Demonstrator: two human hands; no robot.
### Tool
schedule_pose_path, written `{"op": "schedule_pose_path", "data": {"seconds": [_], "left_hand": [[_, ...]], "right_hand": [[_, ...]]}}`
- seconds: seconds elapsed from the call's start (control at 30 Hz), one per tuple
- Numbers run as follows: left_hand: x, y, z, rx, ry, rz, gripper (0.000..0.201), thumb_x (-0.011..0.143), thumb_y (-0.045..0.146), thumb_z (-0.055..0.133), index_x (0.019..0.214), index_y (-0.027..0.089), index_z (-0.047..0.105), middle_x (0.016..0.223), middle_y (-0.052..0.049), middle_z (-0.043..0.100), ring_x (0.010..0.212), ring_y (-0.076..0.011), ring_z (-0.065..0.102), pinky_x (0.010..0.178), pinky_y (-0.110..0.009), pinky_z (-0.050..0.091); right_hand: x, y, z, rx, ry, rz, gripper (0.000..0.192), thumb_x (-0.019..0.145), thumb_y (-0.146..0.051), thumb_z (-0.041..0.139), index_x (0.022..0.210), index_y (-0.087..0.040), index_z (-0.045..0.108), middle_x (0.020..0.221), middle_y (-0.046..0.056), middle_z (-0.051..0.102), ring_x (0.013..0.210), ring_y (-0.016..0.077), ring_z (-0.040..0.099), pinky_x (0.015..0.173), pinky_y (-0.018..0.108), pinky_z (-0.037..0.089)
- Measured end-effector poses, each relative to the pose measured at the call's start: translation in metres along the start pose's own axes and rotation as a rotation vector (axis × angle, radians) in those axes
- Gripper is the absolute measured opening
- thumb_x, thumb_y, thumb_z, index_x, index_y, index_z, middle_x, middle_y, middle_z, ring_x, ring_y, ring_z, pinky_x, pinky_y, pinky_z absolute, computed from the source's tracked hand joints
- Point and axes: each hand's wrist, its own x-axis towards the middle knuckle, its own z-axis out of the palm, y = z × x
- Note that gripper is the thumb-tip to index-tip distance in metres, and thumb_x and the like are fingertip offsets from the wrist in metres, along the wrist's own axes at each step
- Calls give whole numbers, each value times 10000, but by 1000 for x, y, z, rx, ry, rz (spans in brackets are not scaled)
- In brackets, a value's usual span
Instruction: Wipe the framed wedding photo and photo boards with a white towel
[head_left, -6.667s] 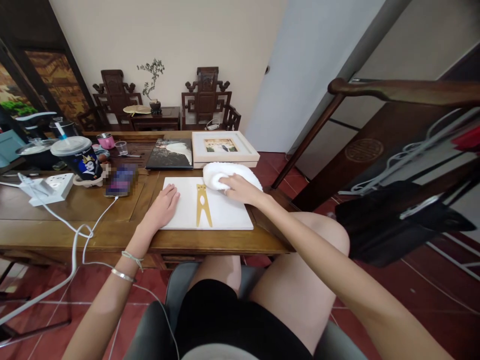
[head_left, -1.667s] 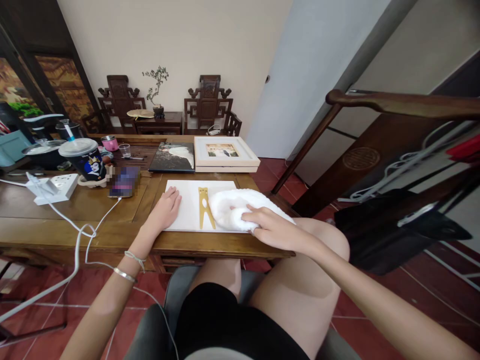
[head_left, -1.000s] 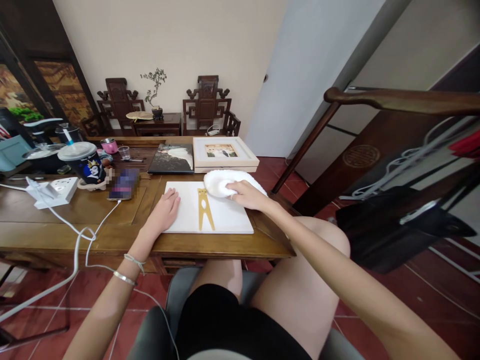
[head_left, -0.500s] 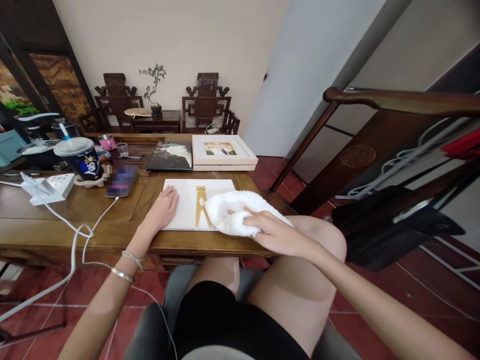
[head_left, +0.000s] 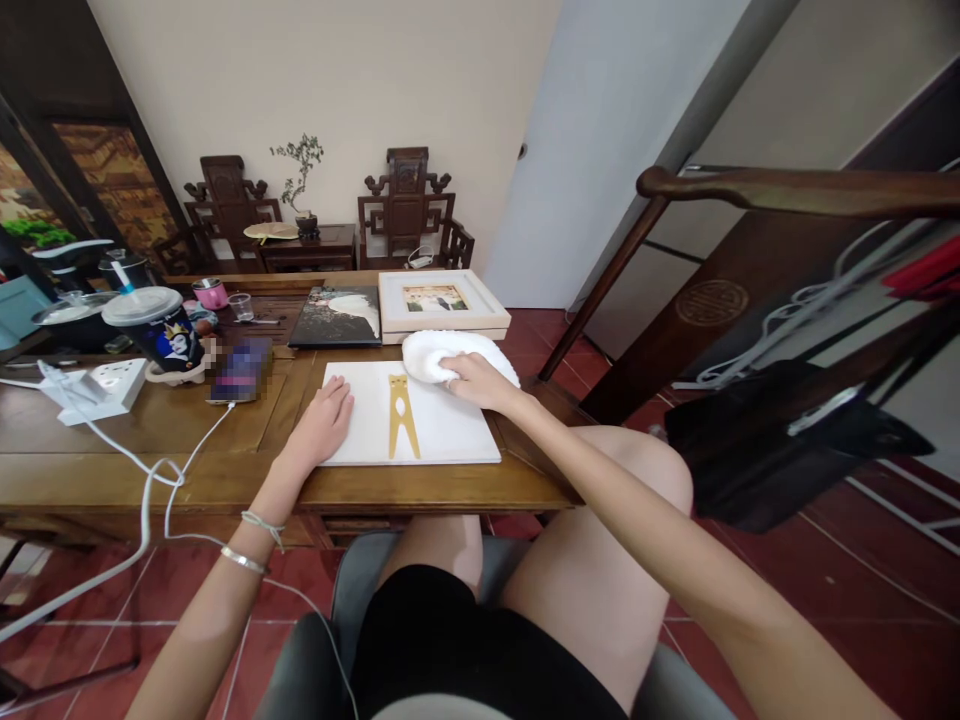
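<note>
A white board (head_left: pixel 450 430) lies face down on the wooden table (head_left: pixel 172 440), with a gold stand piece (head_left: pixel 403 418) across its middle. My left hand (head_left: pixel 324 424) rests flat on the board's left edge, fingers apart. My right hand (head_left: pixel 478 379) presses a bunched white cloth (head_left: pixel 435 353) against the board's far right corner.
Behind the board lie a framed photo (head_left: pixel 442 300) in a pale frame and a dark picture (head_left: pixel 336 315). To the left stand a lidded cup (head_left: pixel 154 325), a phone (head_left: pixel 241 368) on a cable and a white power strip (head_left: pixel 94 378). A dark wooden rail (head_left: pixel 787 190) crosses at right.
My right hand has swept the cloth from the board's near right edge to its far right corner. My left hand has stayed on the board's left edge.
</note>
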Motion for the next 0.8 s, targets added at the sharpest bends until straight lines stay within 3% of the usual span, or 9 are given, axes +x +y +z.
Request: {"op": "schedule_pose_path", "data": {"seconds": [0.17, 0.3, 0.43, 0.5, 0.6, 0.7, 0.8], "left_hand": [[-1, 0, 0, 26, -19, -12, 482, 951, 285, 328, 1302, 35, 543, 1476, -222, 454, 1427, -306, 358, 1182, -484, 283], [-1, 1, 0, 37, -25, -13, 481, 944, 266, 333, 1315, 32, 532, 1473, -218, 459, 1430, -304, 353, 1185, -479, 280], [-1, 1, 1, 35, -23, -9, 472, 938, 258, 344, 1313, 45, 534, 1463, -209, 475, 1429, -302, 356, 1188, -482, 277], [-1, 0, 2, 25, -12, -6, 463, 934, 254, 351, 1313, 61, 535, 1460, -201, 480, 1428, -301, 357, 1185, -497, 281], [-1, -2, 3, 14, -3, 0, 457, 931, 249, 351, 1315, 83, 535, 1462, -185, 485, 1428, -295, 359, 1183, -507, 282], [-1, -3, 2, 24, -9, -2, 466, 932, 251, 344, 1317, 74, 535, 1467, -192, 475, 1427, -295, 360, 1184, -496, 284], [-1, -2, 1, 36, -18, -6, 478, 933, 260, 341, 1325, 62, 531, 1473, -198, 467, 1429, -298, 357, 1184, -489, 284]], "right_hand": [[-54, -27, -7, -44, -44, -116, 184, 667, -72, 409, 691, -231, 498, 626, 8, 568, 718, 239, 573, 940, 411, 401], [-113, -63, -26, -70, -102, -123, 258, 643, -35, 384, 716, -232, 532, 1016, 65, 700, 1038, 290, 620, 938, 422, 431], [-142, -79, -38, -24, -166, -110, 267, 644, -32, 395, 711, -239, 550, 1101, 46, 702, 1233, 298, 543, 917, 383, 451], [-140, -76, -38, -20, -183, -94, 261, 647, -45, 401, 712, -237, 566, 986, 57, 712, 1187, 303, 565, 900, 382, 456], [-121, -61, -32, -47, -170, -55, 254, 657, -66, 408, 730, -231, 587, 769, 50, 664, 968, 291, 621, 877, 389, 448], [-88, -43, -24, -38, -142, -68, 198, 675, -79, 415, 690, -225, 549, 666, 28, 595, 759, 250, 586, 818, 364, 435], [-50, -24, -16, -16, -112, -89, 146, 687, -98, 424, 642, -226, 480, 606, 15, 532, 672, 223, 533, 749, 327, 412]]}}
